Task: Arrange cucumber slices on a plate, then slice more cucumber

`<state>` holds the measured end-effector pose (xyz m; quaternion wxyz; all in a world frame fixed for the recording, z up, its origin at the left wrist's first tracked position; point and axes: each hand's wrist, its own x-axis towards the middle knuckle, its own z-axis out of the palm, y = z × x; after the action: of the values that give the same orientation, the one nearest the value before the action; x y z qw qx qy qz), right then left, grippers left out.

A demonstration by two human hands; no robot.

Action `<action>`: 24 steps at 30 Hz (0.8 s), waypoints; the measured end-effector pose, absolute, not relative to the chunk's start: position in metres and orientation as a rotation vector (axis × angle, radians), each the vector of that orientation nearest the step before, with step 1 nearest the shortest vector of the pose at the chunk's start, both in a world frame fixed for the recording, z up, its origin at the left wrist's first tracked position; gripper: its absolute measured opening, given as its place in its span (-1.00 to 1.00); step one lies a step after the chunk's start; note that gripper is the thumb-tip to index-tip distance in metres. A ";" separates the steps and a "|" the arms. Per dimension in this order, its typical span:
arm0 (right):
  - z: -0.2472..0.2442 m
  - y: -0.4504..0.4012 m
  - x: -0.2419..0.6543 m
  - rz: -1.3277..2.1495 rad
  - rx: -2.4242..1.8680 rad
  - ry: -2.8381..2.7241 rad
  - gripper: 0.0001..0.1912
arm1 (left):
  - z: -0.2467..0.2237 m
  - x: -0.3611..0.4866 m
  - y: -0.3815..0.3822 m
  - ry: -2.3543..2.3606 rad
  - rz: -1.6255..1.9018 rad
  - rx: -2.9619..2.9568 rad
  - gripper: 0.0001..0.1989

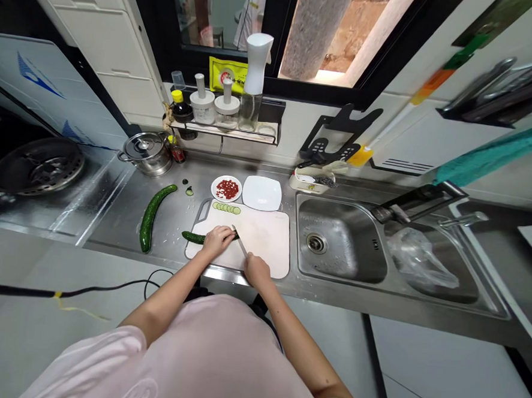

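Note:
My left hand (218,240) is closed over a dark green cucumber (193,237) lying on the white cutting board (263,238). In my right hand (257,270) is the handle of a knife (240,242), its blade at the cucumber's right end, close to my left fingers. A row of pale cucumber slices (226,208) lies along the board's upper left edge. To the left of the board, a whole cucumber (151,218) rests on the steel counter. Small cut-off cucumber pieces (189,191) lie on the counter above it.
Behind the board stand a plate of chopped red pieces (227,189) and a white square plate (261,193). A steel pot (147,153) is at the back left, a stove burner (38,166) farther left. The sink (342,242) adjoins the board's right side. A spice shelf (229,131) hangs above.

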<state>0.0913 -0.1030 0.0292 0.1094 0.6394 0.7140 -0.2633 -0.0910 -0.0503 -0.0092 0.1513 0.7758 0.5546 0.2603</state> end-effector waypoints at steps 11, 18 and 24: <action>0.028 -0.068 0.065 -0.742 1.901 2.141 -0.73 | -0.007 -0.091 -0.050 1.595 0.711 2.241 -0.80; 0.032 -0.073 0.068 -0.774 1.890 2.123 -0.72 | -0.008 -0.091 -0.050 1.597 0.714 2.234 -0.82; 0.031 -0.094 0.082 -0.752 1.878 2.124 -0.74 | -0.008 -0.092 -0.050 1.588 0.739 2.229 -0.81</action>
<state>0.0823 -0.0945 0.0306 0.1038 0.6367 0.7203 -0.2551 -0.0917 -0.0502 -0.0078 0.1529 0.7770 0.5537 0.2575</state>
